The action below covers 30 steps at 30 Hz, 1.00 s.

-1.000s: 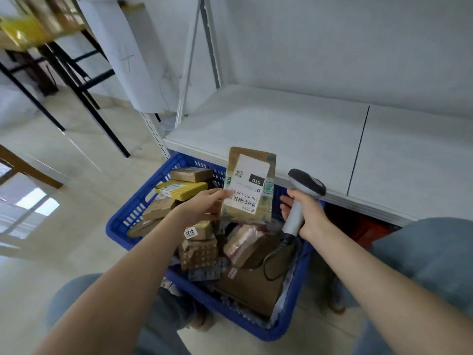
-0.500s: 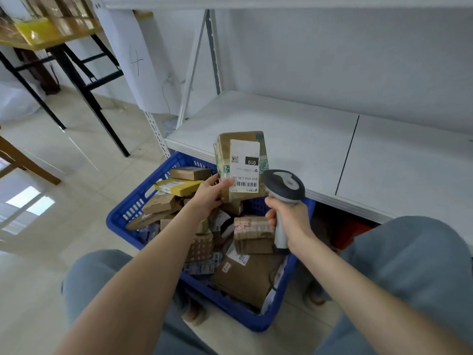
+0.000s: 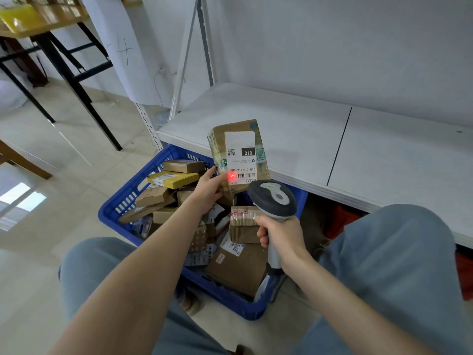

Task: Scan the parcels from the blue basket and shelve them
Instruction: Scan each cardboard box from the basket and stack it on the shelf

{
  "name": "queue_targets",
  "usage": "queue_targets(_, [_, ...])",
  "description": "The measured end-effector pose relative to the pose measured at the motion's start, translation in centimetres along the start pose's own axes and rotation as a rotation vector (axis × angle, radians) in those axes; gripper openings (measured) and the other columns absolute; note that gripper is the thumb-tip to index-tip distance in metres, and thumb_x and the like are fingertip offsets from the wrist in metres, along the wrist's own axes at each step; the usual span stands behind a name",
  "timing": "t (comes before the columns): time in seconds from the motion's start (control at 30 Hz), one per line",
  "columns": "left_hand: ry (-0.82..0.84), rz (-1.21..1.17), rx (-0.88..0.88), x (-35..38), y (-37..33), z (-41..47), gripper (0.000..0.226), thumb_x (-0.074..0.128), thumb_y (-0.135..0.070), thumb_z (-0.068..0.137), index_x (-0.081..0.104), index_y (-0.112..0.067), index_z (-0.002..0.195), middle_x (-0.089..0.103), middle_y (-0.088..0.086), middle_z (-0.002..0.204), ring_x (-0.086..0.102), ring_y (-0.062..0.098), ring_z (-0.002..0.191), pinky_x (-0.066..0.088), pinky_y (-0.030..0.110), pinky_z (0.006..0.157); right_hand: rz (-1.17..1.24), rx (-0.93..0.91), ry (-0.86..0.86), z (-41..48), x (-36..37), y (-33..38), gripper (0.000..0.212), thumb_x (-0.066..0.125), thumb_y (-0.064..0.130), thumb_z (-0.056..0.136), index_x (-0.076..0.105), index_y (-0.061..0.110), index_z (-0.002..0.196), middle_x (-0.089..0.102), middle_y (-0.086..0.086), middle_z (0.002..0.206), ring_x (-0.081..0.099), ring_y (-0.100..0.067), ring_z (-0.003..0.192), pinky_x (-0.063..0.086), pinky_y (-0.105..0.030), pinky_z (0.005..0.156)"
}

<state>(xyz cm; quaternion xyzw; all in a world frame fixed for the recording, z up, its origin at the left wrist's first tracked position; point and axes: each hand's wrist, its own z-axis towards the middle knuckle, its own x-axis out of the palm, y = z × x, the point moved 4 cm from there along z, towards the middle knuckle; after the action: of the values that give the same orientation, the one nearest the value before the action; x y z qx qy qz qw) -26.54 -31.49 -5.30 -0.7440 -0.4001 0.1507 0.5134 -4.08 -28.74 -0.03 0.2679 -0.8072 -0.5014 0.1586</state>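
Observation:
My left hand (image 3: 207,188) grips a brown parcel (image 3: 238,155) by its lower left corner and holds it upright above the blue basket (image 3: 122,201). Its white label, marked 010, faces me, and a red scanner dot glows at the left end of the barcode. A grey handheld scanner (image 3: 275,201) is gripped by its handle in my right hand (image 3: 281,238), its head pointing at that label from just below and right. Several brown parcels and a yellow one (image 3: 174,179) fill the basket.
A low white shelf board (image 3: 307,129) runs behind the basket, with a white upright post (image 3: 202,39) at its left end. A paper sheet marked 4 (image 3: 122,47) hangs left of it. A black-legged table (image 3: 58,57) stands at far left. My knees flank the basket.
The scanner head has come up close under the parcel's label, and a red dot now shows on the barcode. The parcel sits a little higher and more upright.

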Motion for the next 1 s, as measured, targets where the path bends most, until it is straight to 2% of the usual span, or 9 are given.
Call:
queue_targets(0.43, [0.009,0.009,0.003,-0.3,-0.2,0.5,0.086,0.075,-0.024,0.080,0.026,-0.019,0.150,0.059,0.007,0.130,0.054,0.026,0.119,0.029,0.053,0.113,-0.023,-0.006,0.006,0.6,0.1,0.3,0.026,0.066,0.008,0.083,0.062,0.006,0.057,0.058,-0.004,0.052,0.052,-0.012,0.045,0.047,-0.026,0.053])
queue_targets(0.5, [0.014,0.032,0.013,-0.2,-0.9,0.2,0.084,0.076,-0.027,0.079,0.031,-0.020,0.149,0.062,0.005,0.126,0.058,0.024,0.116,0.037,0.050,0.108,-0.010,-0.022,0.013,0.8,0.0,1.2,0.024,0.066,0.008,0.083,0.064,0.007,0.059,0.058,-0.003,0.051,0.051,-0.010,0.045,0.048,-0.026,0.055])
queue_targets(0.57, [0.022,0.062,0.044,0.1,-2.4,-0.3,0.073,0.074,-0.029,0.080,0.039,-0.020,0.144,0.066,0.004,0.121,0.062,0.022,0.109,0.050,0.039,0.091,-0.005,-0.055,0.015,1.3,-0.2,2.8,0.021,0.066,0.007,0.084,0.064,0.007,0.063,0.058,-0.002,0.052,0.050,-0.009,0.044,0.047,-0.025,0.055])
queue_targets(0.6, [0.018,0.077,0.061,0.1,-3.4,-0.5,0.067,0.073,-0.030,0.082,0.043,-0.021,0.141,0.067,0.003,0.119,0.064,0.021,0.107,0.052,0.035,0.084,-0.011,-0.077,0.006,1.6,-0.4,3.9,0.020,0.065,0.007,0.084,0.063,0.007,0.065,0.058,-0.002,0.053,0.050,-0.009,0.044,0.047,-0.025,0.054])
queue_targets(0.63, [0.011,0.090,0.077,0.2,-4.4,-0.7,0.063,0.072,-0.031,0.083,0.045,-0.022,0.140,0.067,0.003,0.118,0.064,0.022,0.106,0.051,0.034,0.082,-0.017,-0.106,-0.006,2.0,-0.7,5.1,0.019,0.065,0.007,0.084,0.062,0.007,0.066,0.057,-0.002,0.052,0.048,-0.009,0.043,0.045,-0.025,0.053])
queue_targets(0.73, [0.032,0.111,0.122,0.5,-7.5,-1.6,0.061,0.070,-0.032,0.084,0.046,-0.020,0.138,0.067,0.005,0.117,0.065,0.025,0.106,0.051,0.042,0.094,-0.022,-0.202,-0.034,2.5,-1.2,9.3,0.020,0.063,0.005,0.083,0.060,0.007,0.064,0.055,-0.001,0.049,0.045,-0.010,0.039,0.042,-0.023,0.048])
queue_targets(0.77, [0.039,0.116,0.141,0.6,-8.6,-2.0,0.057,0.069,-0.031,0.086,0.047,-0.019,0.137,0.068,0.005,0.117,0.065,0.025,0.106,0.051,0.041,0.094,-0.027,-0.233,-0.040,2.5,-1.4,10.7,0.019,0.064,0.004,0.082,0.060,0.007,0.064,0.055,-0.002,0.050,0.045,-0.011,0.040,0.041,-0.024,0.047])
queue_targets(0.87, [0.050,0.142,0.212,0.9,-11.9,-3.7,0.048,0.064,-0.033,0.089,0.052,-0.017,0.132,0.068,0.006,0.113,0.065,0.021,0.097,0.053,0.034,0.083,-0.032,-0.326,-0.053,1.9,-1.7,14.8,0.011,0.064,0.004,0.079,0.063,0.005,0.068,0.056,-0.004,0.052,0.044,-0.013,0.043,0.039,-0.025,0.047])
queue_targets(1.0, [0.070,0.172,0.276,1.0,-16.1,-6.4,0.032,0.060,-0.037,0.090,0.060,-0.019,0.117,0.069,0.008,0.108,0.066,0.021,0.092,0.053,0.034,0.081,-0.059,-0.427,-0.048,0.5,-1.9,19.3,0.004,0.065,0.004,0.079,0.066,0.004,0.075,0.056,-0.004,0.054,0.044,-0.012,0.043,0.038,-0.023,0.045])
